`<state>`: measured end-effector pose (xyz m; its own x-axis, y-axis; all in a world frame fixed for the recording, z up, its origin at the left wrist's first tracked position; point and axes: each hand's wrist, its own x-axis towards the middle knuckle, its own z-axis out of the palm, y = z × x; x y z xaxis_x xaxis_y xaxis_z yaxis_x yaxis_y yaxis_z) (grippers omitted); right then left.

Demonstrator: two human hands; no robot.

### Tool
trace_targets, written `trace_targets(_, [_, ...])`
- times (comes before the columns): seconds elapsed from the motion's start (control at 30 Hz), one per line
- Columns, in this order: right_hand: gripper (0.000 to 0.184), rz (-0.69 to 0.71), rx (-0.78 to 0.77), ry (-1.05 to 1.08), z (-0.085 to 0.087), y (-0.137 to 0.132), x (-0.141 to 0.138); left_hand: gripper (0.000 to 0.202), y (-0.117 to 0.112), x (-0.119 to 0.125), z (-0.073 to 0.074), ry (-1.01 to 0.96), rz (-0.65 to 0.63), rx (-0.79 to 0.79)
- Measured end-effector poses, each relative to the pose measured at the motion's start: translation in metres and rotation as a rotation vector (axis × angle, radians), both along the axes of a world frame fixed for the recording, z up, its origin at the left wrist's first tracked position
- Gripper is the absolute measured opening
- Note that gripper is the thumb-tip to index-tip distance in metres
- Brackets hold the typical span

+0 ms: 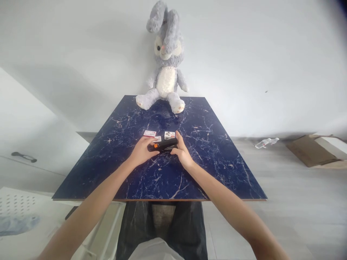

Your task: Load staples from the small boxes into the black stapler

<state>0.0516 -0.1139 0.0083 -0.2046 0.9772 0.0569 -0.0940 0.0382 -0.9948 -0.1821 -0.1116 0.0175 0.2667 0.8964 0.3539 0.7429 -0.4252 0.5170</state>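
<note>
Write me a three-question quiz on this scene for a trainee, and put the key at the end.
1. True or false: the toy rabbit sits at the far end of the table.

2. The black object held by the left hand and right hand has a bright patch. Which colour is it?
A green
B orange
C purple

3. Fill in: the cardboard box is on the ____, to the right of the table.

Key: 1 true; 2 B; 3 floor.
</note>
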Motion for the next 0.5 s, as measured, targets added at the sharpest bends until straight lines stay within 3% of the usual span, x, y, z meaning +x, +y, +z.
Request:
trace_targets(0.3, [0.099, 0.066, 0.02, -0.041, -0.003, 0.006, 0.003, 0.058, -0.001, 0.003, 0.005, 0.051, -0.006, 0.0])
trace_targets(0.5, [0.086, -0.055, 0.101, -0.146, -0.007, 0.019, 0.0, 0.058, -0.009, 0.015, 0.005, 0.152, -0.074, 0.072])
